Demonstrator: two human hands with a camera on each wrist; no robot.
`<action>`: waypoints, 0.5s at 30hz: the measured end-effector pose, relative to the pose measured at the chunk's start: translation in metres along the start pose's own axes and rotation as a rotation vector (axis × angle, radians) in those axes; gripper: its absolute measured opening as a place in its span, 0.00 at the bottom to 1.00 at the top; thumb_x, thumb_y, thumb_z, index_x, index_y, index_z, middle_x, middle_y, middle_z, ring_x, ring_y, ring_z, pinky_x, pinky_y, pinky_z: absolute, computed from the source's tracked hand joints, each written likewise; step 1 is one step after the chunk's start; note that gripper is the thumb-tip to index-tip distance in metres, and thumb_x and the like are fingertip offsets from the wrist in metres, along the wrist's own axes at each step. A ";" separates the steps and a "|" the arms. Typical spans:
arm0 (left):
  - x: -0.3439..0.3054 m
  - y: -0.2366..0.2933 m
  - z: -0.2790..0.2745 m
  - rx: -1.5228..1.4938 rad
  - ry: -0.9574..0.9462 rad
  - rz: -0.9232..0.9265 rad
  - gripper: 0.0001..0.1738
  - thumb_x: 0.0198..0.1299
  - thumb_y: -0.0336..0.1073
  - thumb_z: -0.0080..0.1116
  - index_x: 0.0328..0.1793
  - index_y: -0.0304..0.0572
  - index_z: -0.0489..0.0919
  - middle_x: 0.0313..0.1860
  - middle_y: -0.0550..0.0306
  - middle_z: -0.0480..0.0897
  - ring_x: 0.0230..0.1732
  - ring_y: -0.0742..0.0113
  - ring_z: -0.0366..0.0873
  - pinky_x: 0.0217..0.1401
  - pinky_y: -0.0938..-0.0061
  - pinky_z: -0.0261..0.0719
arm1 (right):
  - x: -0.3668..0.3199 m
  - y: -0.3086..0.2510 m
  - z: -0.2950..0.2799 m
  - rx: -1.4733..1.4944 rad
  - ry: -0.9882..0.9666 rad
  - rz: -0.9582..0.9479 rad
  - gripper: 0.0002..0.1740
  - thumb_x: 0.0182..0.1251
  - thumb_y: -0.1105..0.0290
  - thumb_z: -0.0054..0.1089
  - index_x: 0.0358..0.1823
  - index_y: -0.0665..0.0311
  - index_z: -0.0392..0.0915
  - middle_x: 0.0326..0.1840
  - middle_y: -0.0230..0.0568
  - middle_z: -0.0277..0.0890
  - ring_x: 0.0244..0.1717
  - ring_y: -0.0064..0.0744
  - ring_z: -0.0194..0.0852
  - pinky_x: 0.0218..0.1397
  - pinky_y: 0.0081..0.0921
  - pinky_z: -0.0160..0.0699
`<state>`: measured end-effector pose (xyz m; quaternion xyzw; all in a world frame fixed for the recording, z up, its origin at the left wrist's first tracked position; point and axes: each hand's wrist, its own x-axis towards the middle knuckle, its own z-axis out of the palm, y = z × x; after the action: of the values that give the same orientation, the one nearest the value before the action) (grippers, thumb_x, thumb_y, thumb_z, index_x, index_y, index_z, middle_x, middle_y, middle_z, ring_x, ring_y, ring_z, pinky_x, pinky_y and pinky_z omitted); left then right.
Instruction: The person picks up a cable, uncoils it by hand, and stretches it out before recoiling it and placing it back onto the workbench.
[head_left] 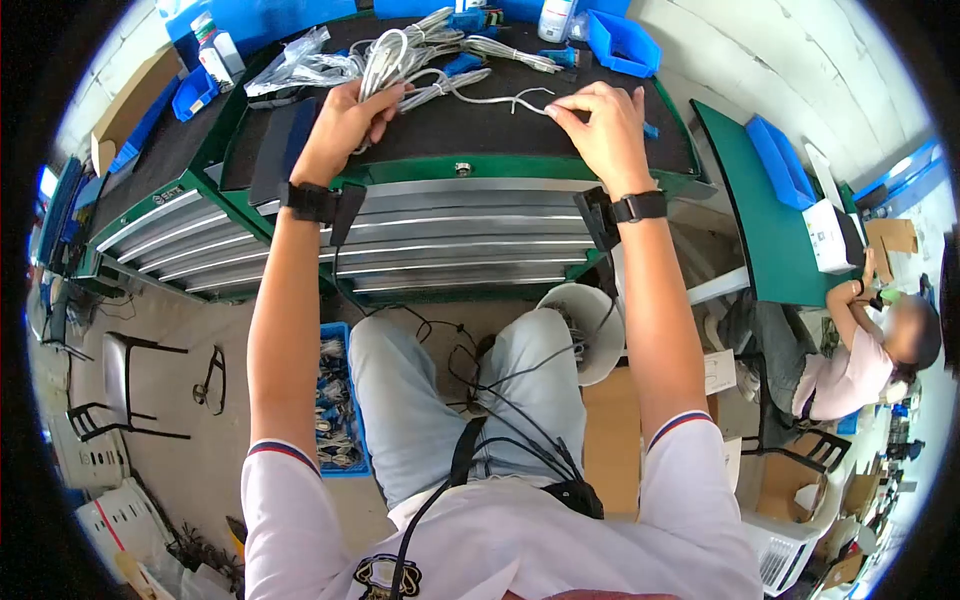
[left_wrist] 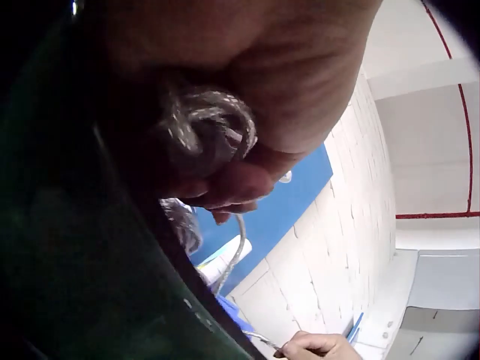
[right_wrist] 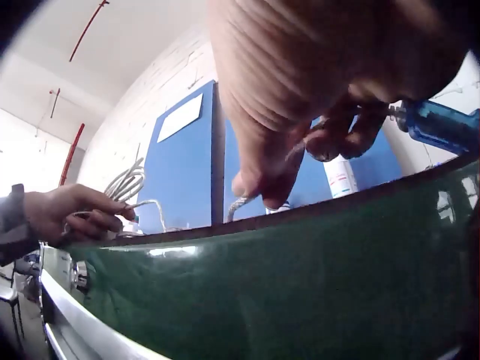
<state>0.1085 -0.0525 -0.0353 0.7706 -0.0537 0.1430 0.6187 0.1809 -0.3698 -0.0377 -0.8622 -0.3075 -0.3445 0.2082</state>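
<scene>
My left hand [head_left: 345, 125] grips a coiled bundle of white cable [head_left: 385, 62] at the front of the dark bench top. From that bundle a single strand [head_left: 490, 100] runs right, with a thin split end near my right hand [head_left: 612, 130]. The thumb and index finger of that hand pinch the strand [right_wrist: 238, 206], as the right wrist view shows. Beside its other curled fingers is a translucent blue piece [right_wrist: 442, 126] with a short metal shank; I cannot tell whether they hold it. In the left wrist view, cable loops [left_wrist: 214, 116] sit within the left palm.
More cable bundles with blue connectors [head_left: 465, 65] and plastic bags [head_left: 305, 70] lie behind. Blue bins [head_left: 625, 45] and bottles [head_left: 555, 20] stand at the back. Drawers [head_left: 460, 235] front the bench. Below are a crate of cables [head_left: 342, 400] and a white bucket [head_left: 595, 350]. Another person [head_left: 860, 350] sits right.
</scene>
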 end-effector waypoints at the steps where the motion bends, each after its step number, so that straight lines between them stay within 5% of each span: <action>1: -0.001 -0.002 0.000 -0.010 -0.011 0.003 0.14 0.66 0.42 0.62 0.39 0.36 0.81 0.23 0.65 0.75 0.18 0.80 0.66 0.22 0.80 0.60 | -0.003 0.002 0.003 0.003 0.059 -0.017 0.07 0.57 0.59 0.71 0.32 0.51 0.89 0.31 0.32 0.81 0.44 0.43 0.77 0.69 0.67 0.56; 2: -0.004 -0.002 -0.001 -0.023 0.000 0.010 0.14 0.66 0.42 0.62 0.38 0.36 0.81 0.22 0.66 0.74 0.18 0.80 0.66 0.22 0.80 0.60 | -0.006 0.003 0.006 0.046 0.024 0.048 0.04 0.60 0.64 0.69 0.34 0.52 0.89 0.34 0.34 0.83 0.47 0.43 0.79 0.74 0.76 0.41; 4: -0.006 -0.002 -0.002 -0.028 0.016 0.018 0.14 0.66 0.42 0.62 0.37 0.37 0.81 0.22 0.66 0.74 0.18 0.80 0.66 0.22 0.80 0.61 | -0.011 0.006 0.013 0.112 -0.043 0.120 0.04 0.61 0.65 0.67 0.34 0.52 0.89 0.39 0.35 0.85 0.49 0.43 0.80 0.74 0.75 0.40; 6: -0.011 -0.005 -0.007 0.074 -0.020 0.040 0.17 0.69 0.42 0.58 0.51 0.35 0.83 0.22 0.68 0.71 0.20 0.80 0.64 0.23 0.81 0.58 | -0.011 0.005 0.005 0.151 -0.129 0.147 0.06 0.61 0.65 0.66 0.36 0.53 0.89 0.43 0.37 0.85 0.51 0.41 0.82 0.74 0.76 0.37; 7: -0.012 -0.002 -0.005 0.089 -0.011 0.023 0.17 0.69 0.43 0.58 0.50 0.36 0.84 0.21 0.69 0.70 0.20 0.80 0.64 0.24 0.81 0.58 | -0.007 0.005 0.004 0.328 -0.137 0.198 0.08 0.61 0.64 0.66 0.39 0.54 0.89 0.43 0.40 0.86 0.52 0.42 0.82 0.75 0.72 0.40; 8: -0.013 0.000 -0.004 0.116 -0.010 0.036 0.16 0.69 0.43 0.58 0.49 0.37 0.85 0.20 0.70 0.70 0.19 0.81 0.65 0.23 0.81 0.58 | -0.003 0.007 0.003 0.341 -0.145 0.193 0.11 0.62 0.63 0.65 0.42 0.56 0.89 0.43 0.44 0.85 0.52 0.44 0.82 0.74 0.56 0.58; 10: -0.015 -0.001 0.002 0.143 0.026 0.060 0.15 0.69 0.42 0.59 0.48 0.37 0.85 0.20 0.69 0.71 0.18 0.81 0.66 0.21 0.81 0.59 | 0.002 -0.005 0.006 0.409 -0.223 0.243 0.13 0.63 0.61 0.65 0.43 0.58 0.88 0.45 0.47 0.85 0.51 0.48 0.82 0.64 0.40 0.73; 11: -0.014 -0.006 0.004 0.147 0.063 0.099 0.15 0.68 0.42 0.59 0.47 0.37 0.85 0.20 0.68 0.73 0.18 0.81 0.68 0.21 0.81 0.61 | 0.002 -0.003 0.016 0.382 -0.186 0.133 0.14 0.63 0.60 0.66 0.43 0.59 0.88 0.46 0.47 0.84 0.51 0.48 0.82 0.60 0.37 0.76; 12: -0.018 -0.002 0.008 0.134 0.155 0.087 0.15 0.65 0.41 0.62 0.34 0.35 0.82 0.19 0.65 0.76 0.18 0.80 0.71 0.22 0.80 0.68 | 0.003 -0.007 0.024 0.361 -0.147 0.017 0.14 0.63 0.58 0.66 0.43 0.59 0.88 0.46 0.47 0.84 0.51 0.49 0.82 0.55 0.35 0.79; 15: -0.018 -0.001 0.004 0.105 0.121 0.124 0.17 0.66 0.43 0.62 0.34 0.35 0.82 0.20 0.64 0.77 0.18 0.79 0.72 0.22 0.80 0.68 | 0.004 -0.007 0.035 0.445 -0.100 0.180 0.14 0.62 0.59 0.69 0.43 0.60 0.86 0.44 0.44 0.85 0.44 0.42 0.84 0.50 0.33 0.80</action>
<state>0.0921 -0.0574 -0.0421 0.7871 -0.0565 0.2298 0.5696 0.1947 -0.3436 -0.0573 -0.8350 -0.3076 -0.2055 0.4074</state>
